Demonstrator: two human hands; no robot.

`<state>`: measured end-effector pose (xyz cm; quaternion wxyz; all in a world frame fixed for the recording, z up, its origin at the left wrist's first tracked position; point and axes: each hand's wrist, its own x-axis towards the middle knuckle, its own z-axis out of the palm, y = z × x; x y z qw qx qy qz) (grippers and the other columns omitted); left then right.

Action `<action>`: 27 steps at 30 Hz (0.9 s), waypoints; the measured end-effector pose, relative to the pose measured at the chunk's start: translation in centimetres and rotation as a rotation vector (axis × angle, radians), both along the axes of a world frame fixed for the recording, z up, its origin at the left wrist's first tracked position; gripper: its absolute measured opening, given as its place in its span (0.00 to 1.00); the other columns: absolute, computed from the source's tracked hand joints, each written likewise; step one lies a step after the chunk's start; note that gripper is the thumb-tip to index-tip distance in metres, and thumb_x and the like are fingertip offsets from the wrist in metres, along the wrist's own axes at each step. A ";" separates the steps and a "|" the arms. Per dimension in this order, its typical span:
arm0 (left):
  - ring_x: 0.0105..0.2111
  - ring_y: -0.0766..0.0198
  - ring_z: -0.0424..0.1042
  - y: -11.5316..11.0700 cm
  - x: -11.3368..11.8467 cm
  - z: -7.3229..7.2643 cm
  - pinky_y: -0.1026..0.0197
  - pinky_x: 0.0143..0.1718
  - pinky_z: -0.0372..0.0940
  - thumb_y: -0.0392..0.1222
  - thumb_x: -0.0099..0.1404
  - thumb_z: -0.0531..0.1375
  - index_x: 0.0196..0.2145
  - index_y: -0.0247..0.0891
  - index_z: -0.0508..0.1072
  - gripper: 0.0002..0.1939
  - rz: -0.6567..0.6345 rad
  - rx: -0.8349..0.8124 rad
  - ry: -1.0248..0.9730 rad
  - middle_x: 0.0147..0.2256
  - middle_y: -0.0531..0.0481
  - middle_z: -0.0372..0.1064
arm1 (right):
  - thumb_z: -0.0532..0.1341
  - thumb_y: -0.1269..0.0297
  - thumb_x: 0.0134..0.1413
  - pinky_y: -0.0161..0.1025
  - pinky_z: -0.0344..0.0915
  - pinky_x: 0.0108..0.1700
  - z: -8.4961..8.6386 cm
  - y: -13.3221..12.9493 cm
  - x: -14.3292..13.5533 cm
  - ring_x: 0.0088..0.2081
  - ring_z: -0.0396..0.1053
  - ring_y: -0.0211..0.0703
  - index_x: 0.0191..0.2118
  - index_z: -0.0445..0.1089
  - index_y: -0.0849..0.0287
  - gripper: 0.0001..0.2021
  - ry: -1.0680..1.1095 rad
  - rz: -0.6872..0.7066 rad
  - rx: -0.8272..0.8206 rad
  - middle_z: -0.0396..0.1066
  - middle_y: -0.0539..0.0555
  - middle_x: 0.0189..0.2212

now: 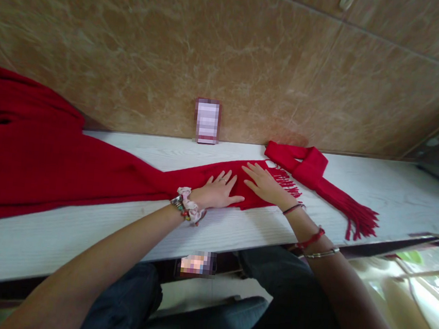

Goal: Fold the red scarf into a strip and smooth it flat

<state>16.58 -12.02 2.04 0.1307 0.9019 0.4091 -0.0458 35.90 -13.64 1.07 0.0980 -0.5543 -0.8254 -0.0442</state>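
Note:
A long red scarf (102,169) stretches across the white wood-grain table (259,230), bunched up at the far left and with a fringed end right of the middle. My left hand (217,191) lies on the scarf with its fingers spread. Just right of it, my right hand (266,184) rests palm down near the fringe, fingers spread too. Neither hand grips anything. Beyond the fringe, a second strip of red cloth (315,171) is folded over at its upper end, and its own fringe points to the lower right.
A phone-like object (208,122), blurred out, leans against the brown marbled wall (156,50). Another blurred item (196,263) is below the table's front edge, by my legs. A pale chair-like shape (389,294) shows at the lower right.

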 end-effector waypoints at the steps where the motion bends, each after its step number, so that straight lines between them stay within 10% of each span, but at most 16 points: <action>1: 0.63 0.50 0.31 -0.3 -0.1 -0.1 0.45 0.59 0.38 0.66 0.60 0.42 0.63 0.31 0.38 0.44 -0.015 -0.016 0.017 0.64 0.36 0.30 | 0.46 0.61 0.62 0.59 0.51 0.57 -0.2 -0.3 -0.4 0.62 0.45 0.53 0.61 0.53 0.59 0.23 -0.028 0.013 -0.034 0.51 0.60 0.61; 7: 0.63 0.46 0.34 -1.9 -1.1 0.0 0.41 0.58 0.40 0.67 0.58 0.46 0.63 0.32 0.42 0.46 -0.064 0.056 0.039 0.63 0.35 0.34 | 0.44 0.60 0.63 0.60 0.51 0.56 -0.8 -0.9 -0.8 0.62 0.45 0.53 0.61 0.51 0.58 0.23 -0.083 0.020 -0.069 0.49 0.60 0.62; 14: 0.48 0.58 0.66 -3.5 -1.8 0.3 0.58 0.43 0.65 0.29 0.64 0.47 0.52 0.34 0.62 0.19 -0.124 0.330 0.104 0.51 0.38 0.63 | 0.47 0.60 0.61 0.58 0.50 0.57 -0.4 -0.8 0.3 0.61 0.48 0.50 0.60 0.54 0.57 0.22 0.062 0.024 -0.066 0.54 0.60 0.60; 27: 0.39 0.59 0.70 -2.9 -2.3 2.0 0.60 0.34 0.65 0.30 0.65 0.47 0.45 0.34 0.64 0.12 -0.263 0.485 0.081 0.40 0.42 0.68 | 0.56 0.62 0.55 0.48 0.60 0.53 1.5 -1.9 1.5 0.53 0.62 0.47 0.53 0.63 0.59 0.20 0.191 0.201 -0.069 0.66 0.59 0.51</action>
